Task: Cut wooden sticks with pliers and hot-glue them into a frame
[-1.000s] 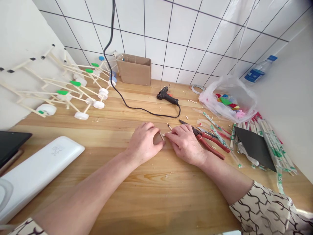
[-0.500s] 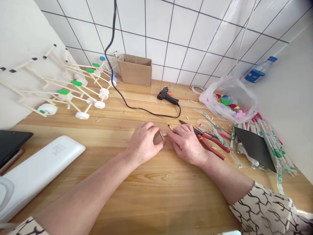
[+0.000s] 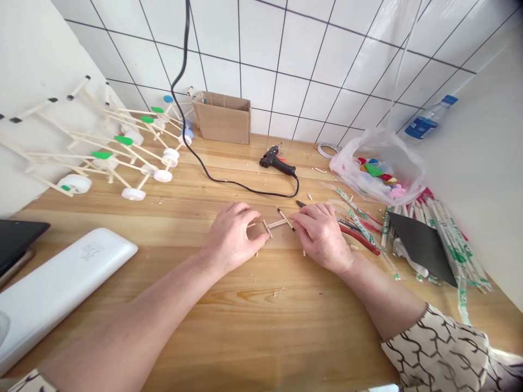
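Note:
Between my hands is a small wooden stick frame [image 3: 278, 224], low over the wooden table. It has a short crosspiece at its left end and a black-tipped crosspiece at its right. My left hand [image 3: 231, 237] pinches the left crosspiece between thumb and fingers. At the right end, my right hand [image 3: 322, 234] has its thumb and index finger closed on the frame; the exact grip is partly hidden. Red-handled pliers [image 3: 359, 239] lie partly covered beneath and beside my right hand.
A black glue gun [image 3: 278, 161] with its cord lies behind my hands. Wheeled stick models [image 3: 134, 158] stand at left, near a cardboard box [image 3: 224, 118] and a white power bank [image 3: 77, 288]. At right are a plastic bag [image 3: 347, 169], wrapped sticks [image 3: 445, 228] and a black sheet [image 3: 423, 247].
My right hand has shifted slightly right and covers more of the pliers. More of the stick frame shows between my hands, including the whole black-tipped crosspiece. The view has shifted a little.

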The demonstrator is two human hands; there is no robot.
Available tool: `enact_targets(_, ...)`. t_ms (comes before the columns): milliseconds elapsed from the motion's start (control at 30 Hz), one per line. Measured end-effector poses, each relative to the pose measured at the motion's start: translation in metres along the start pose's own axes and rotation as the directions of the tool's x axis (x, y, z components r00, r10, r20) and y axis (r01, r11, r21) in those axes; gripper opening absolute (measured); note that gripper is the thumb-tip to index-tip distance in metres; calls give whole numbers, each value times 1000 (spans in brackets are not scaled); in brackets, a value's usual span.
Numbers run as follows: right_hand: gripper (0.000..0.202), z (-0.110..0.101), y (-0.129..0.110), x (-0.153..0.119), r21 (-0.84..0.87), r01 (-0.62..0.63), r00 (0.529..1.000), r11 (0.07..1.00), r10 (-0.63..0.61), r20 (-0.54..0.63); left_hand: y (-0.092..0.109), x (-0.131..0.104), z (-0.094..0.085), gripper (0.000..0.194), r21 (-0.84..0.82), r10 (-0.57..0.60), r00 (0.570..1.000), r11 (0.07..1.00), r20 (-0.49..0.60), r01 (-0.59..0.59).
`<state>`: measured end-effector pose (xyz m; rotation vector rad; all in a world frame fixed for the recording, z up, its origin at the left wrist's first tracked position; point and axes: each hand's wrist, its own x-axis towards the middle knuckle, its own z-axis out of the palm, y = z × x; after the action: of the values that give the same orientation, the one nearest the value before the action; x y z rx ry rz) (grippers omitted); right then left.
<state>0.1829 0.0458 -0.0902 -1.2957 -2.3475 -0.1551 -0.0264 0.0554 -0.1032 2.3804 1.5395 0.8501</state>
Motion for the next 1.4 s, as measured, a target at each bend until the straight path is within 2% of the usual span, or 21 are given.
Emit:
enact_targets(167, 34, 3, -8, 1, 5, 43, 992, 999, -44, 120, 6, -1, 0, 24, 37, -30, 998, 999, 57, 28)
enact_targets(333, 34, 4, -15, 3, -7, 72, 981, 997, -70, 182, 7, -1, 1, 24, 29, -22, 998, 999, 64, 21)
enact_targets(1400, 28, 5, -19, 4, 25, 90, 976, 996, -94, 194, 8, -1, 4, 20, 44, -10, 997, 999, 82, 7)
